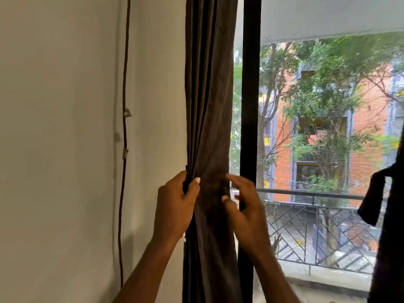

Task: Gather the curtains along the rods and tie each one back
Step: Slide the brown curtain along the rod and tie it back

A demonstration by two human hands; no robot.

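Note:
A dark brown curtain (208, 95) hangs gathered in narrow folds between the white wall and the black window frame. My left hand (175, 206) grips the curtain's left folds at about waist height of the panel, thumb in front. My right hand (242, 206) is at the curtain's right edge with its fingers curled, the fingertips touching the fabric; a firm hold is not plain. A second dark curtain (384, 215) shows at the far right edge, bunched. The rod is out of view.
A black window frame post (250, 106) stands just right of the curtain. A brown cord (124, 127) runs down the white wall at the left, fixed with small clips. Outside are a balcony railing (306, 193), trees and a brick building.

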